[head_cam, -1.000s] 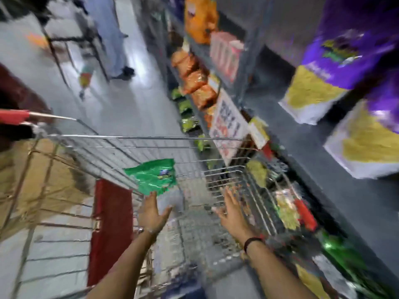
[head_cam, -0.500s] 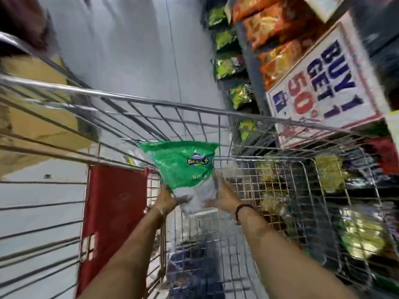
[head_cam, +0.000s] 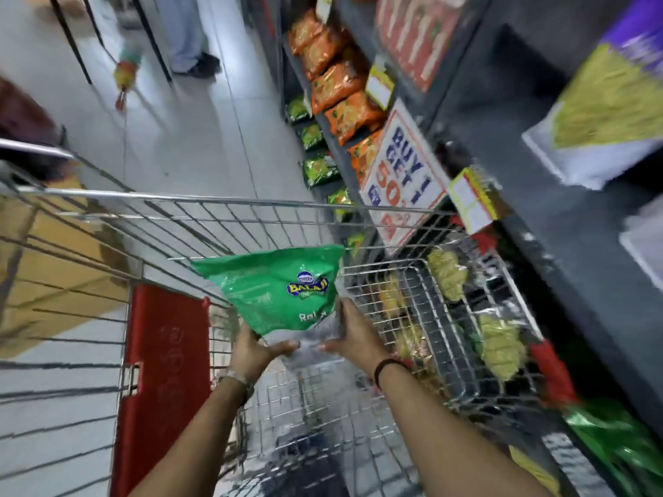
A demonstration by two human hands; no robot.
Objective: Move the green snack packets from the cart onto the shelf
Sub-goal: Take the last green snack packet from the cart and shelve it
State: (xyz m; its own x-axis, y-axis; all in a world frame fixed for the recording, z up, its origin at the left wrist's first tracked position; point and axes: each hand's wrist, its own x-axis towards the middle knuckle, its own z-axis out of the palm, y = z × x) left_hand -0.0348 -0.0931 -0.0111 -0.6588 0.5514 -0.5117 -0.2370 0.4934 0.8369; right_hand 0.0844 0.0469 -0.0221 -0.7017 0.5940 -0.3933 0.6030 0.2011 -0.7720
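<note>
Since half a second ago the view has tipped up, bringing the far aisle and a standing person's legs (head_cam: 186,34) into sight, while the green snack packet (head_cam: 278,286) sits a little higher above the cart (head_cam: 229,200), now about level with its far rim. It is a flat, glossy green bag with a blue-and-yellow "BALAJI" badge and white lettering cut off by the fingers; its lower end is clear plastic, and the whole bag tilts up and away from the hands. The left hand (head_cam: 253,349) grips the clear bottom edge from the left, thumb curled over the front, and the right hand (head_cam: 353,335) clasps the same end from the right, fingers closed on the plastic. Below and around the hands lies the wire basket of the cart, with a red flap (head_cam: 163,371) left of the left hand. To the right of the right hand, beyond the wire, the shelf (head_cam: 559,245) holds yellow-green packs low down and another green bag (head_cam: 610,435) at the near corner. Further up from the hands hang a "BUY 1 GET 1" sign (head_cam: 405,170), orange packets (head_cam: 337,84) and blurred purple-and-yellow bags (head_cam: 606,102).
</note>
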